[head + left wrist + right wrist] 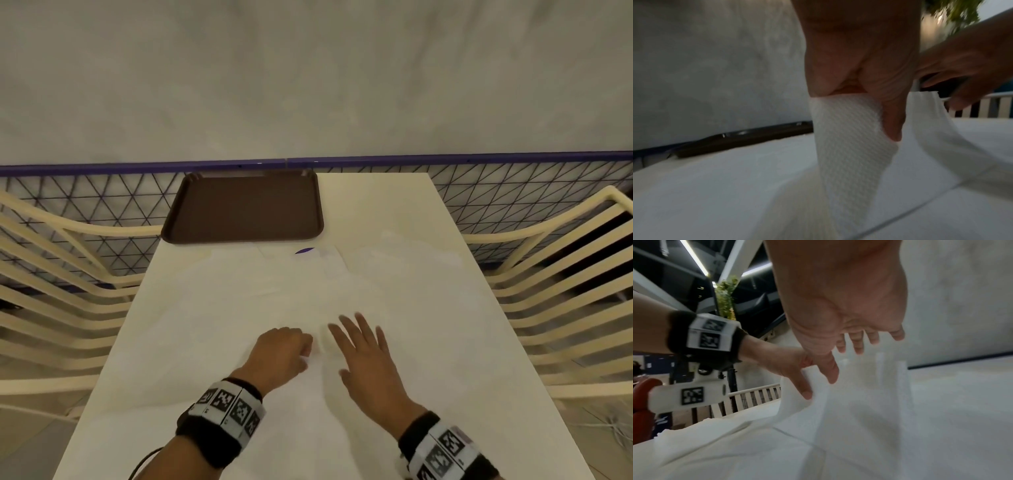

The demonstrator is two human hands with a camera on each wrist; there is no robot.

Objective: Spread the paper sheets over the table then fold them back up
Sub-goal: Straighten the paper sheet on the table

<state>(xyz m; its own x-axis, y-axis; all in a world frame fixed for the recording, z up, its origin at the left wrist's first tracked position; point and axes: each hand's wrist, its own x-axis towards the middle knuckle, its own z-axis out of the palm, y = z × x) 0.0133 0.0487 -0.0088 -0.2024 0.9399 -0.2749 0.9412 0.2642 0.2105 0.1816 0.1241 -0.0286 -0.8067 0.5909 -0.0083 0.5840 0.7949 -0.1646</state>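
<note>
— Where are the paper sheets right now?

— The paper sheets [260, 308] lie spread white over most of the pale tabletop [486, 359], overlapping from the near edge up towards the far end. They are hard to tell apart from above, white on cream, and I cannot count them.

— What is your left hand doing?

— My left hand [281, 356] is near the middle of the tabletop, its fingers curled. From the wrist view my thumb and fingers pinch an edge of one textured sheet [849, 146] and hold it up off the surface, so it rises in a soft peak under my grip.

— And the right?

— My right hand [368, 356] sits just to the right of the left one, palm down, fingers [859, 344] straight and spread. It grips nothing. It is just over the paper beside the lifted edge, and I cannot tell if the fingertips touch it.

— Anything else around?

— A brown tray [243, 207] rests at the far left corner of the tabletop, just beyond the paper. A small purple mark [304, 250] shows near the far edge of the sheets. Cream slatted chairs [561, 291] stand on either side, and a purple-topped wire fence [496, 192] runs behind, against a grey wall
</note>
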